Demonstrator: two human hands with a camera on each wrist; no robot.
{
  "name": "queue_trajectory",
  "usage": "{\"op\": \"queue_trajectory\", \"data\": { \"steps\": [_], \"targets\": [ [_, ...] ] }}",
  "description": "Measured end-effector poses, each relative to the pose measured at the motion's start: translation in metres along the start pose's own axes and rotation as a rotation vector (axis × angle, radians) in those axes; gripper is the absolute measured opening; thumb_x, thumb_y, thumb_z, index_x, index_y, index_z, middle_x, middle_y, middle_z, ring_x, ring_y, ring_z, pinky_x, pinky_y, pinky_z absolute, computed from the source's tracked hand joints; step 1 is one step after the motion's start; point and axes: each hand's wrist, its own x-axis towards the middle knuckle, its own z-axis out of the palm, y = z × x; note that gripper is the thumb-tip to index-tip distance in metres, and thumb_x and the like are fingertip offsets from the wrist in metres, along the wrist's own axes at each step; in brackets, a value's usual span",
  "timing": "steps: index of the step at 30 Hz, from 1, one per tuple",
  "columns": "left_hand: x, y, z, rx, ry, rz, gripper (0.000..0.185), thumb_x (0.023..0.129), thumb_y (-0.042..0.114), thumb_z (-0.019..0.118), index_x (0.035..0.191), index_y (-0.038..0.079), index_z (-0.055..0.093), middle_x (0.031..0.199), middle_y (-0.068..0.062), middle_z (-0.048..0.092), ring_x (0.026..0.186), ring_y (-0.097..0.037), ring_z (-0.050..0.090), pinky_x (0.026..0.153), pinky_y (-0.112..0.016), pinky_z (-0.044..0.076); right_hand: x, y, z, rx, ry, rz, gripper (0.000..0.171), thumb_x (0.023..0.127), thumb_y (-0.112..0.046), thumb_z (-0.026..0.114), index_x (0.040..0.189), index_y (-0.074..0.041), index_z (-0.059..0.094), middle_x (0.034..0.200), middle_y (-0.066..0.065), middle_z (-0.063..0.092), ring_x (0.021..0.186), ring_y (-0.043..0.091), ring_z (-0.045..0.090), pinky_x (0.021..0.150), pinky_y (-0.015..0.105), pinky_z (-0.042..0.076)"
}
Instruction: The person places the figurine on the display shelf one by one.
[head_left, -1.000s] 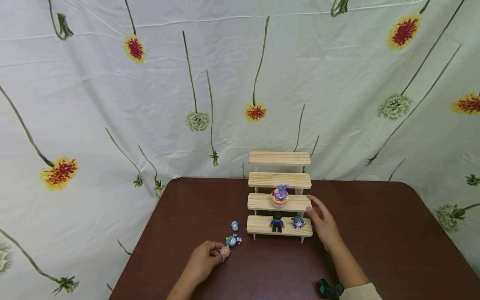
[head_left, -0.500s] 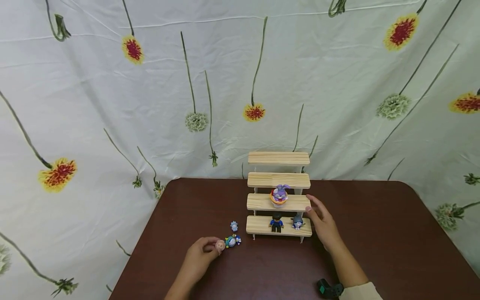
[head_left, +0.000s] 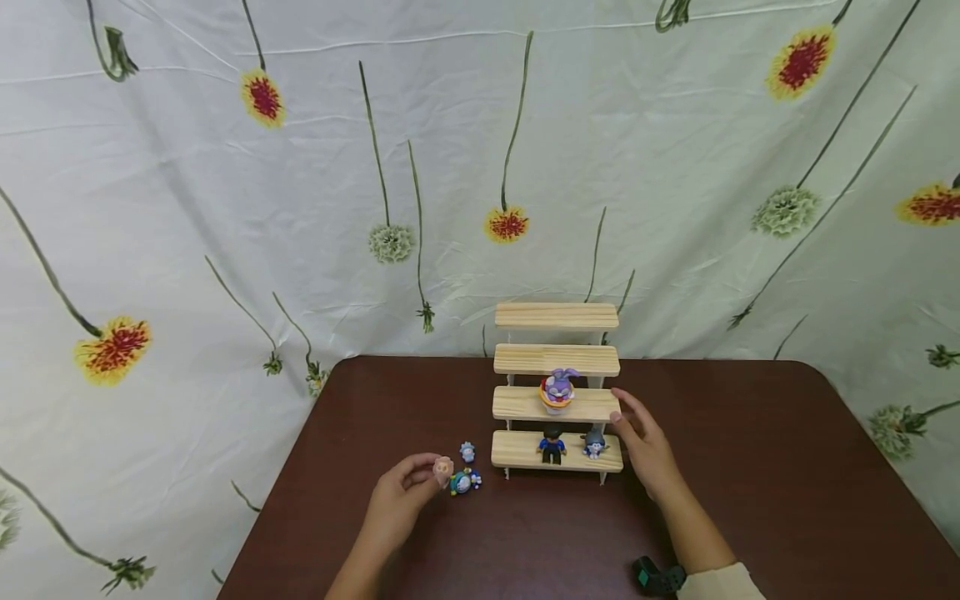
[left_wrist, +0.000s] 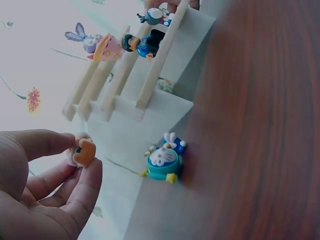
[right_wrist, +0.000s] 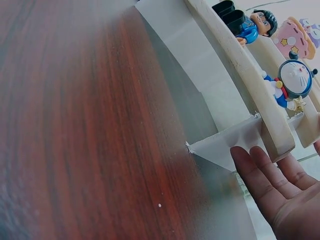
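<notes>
My left hand [head_left: 393, 504] pinches a small pinkish figurine [head_left: 443, 468] between thumb and fingers, raised over the table; the left wrist view shows its orange underside [left_wrist: 86, 153]. Just right of it lie a teal round-bodied figurine [head_left: 460, 482] touching a small blue-and-white one [head_left: 476, 479], and a pale blue figurine [head_left: 468, 452] behind them. My right hand [head_left: 651, 454] is at the right end of a four-step wooden display rack [head_left: 510, 450], fingers extended against its end. On the bottom step are a black-haired toy man [head_left: 552, 447] and a grey-hooded figurine [head_left: 595, 444]. A purple rabbit figurine [head_left: 558, 388] occupies the step above.
The rack stands near the back of a dark brown table [head_left: 540, 542]. Behind it hangs a white flower-printed cloth [head_left: 337, 167]. A black band with a green square [head_left: 658, 577] is at my right wrist.
The pinkish figurine, held in my left hand, first shifted slightly left and has then risen away from beside the teal figurine. My right hand stays at the rack.
</notes>
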Motion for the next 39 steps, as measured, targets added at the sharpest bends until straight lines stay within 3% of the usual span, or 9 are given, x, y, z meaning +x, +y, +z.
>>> {"op": "queue_trajectory", "data": {
  "steps": [10,25,34,39],
  "targets": [
    [0.007,0.011,0.009,-0.074,0.016,0.06,0.032,0.087,0.024,0.081,0.115,0.012,0.071,0.118,-0.008,0.071,0.104,-0.015,0.067,0.084,-0.019,0.054,0.002,0.001,0.001,0.02,0.002,0.006,0.051,0.103,-0.046,0.054,0.151,-0.031,0.044,0.133,0.018,0.063,0.117,0.032,0.062,0.08,0.032,0.053],
    [0.02,0.037,0.026,-0.201,-0.02,0.139,0.032,0.09,0.014,0.077,0.12,0.006,0.068,0.118,-0.013,0.072,0.105,-0.016,0.069,0.086,-0.018,0.055,0.001,0.001,0.001,0.065,-0.006,0.003,0.051,0.104,-0.04,0.055,0.152,-0.027,0.044,0.13,0.021,0.062,0.11,0.023,0.065,0.075,0.034,0.058],
    [0.03,0.047,0.03,-0.22,-0.049,0.15,0.034,0.092,0.015,0.075,0.125,0.01,0.068,0.118,-0.011,0.073,0.105,-0.014,0.07,0.087,-0.02,0.055,0.002,0.003,0.0,0.034,0.0,-0.02,0.051,0.105,-0.042,0.054,0.152,-0.026,0.043,0.129,0.021,0.063,0.105,0.014,0.064,0.076,0.032,0.055],
    [0.036,0.055,0.033,-0.205,-0.045,0.167,0.031,0.093,0.013,0.073,0.124,0.01,0.069,0.115,-0.012,0.074,0.099,-0.014,0.072,0.085,-0.022,0.056,0.002,0.003,0.0,0.037,-0.006,-0.024,0.051,0.105,-0.041,0.054,0.153,-0.027,0.043,0.126,0.02,0.064,0.105,0.017,0.061,0.077,0.033,0.054]
  ]
}}
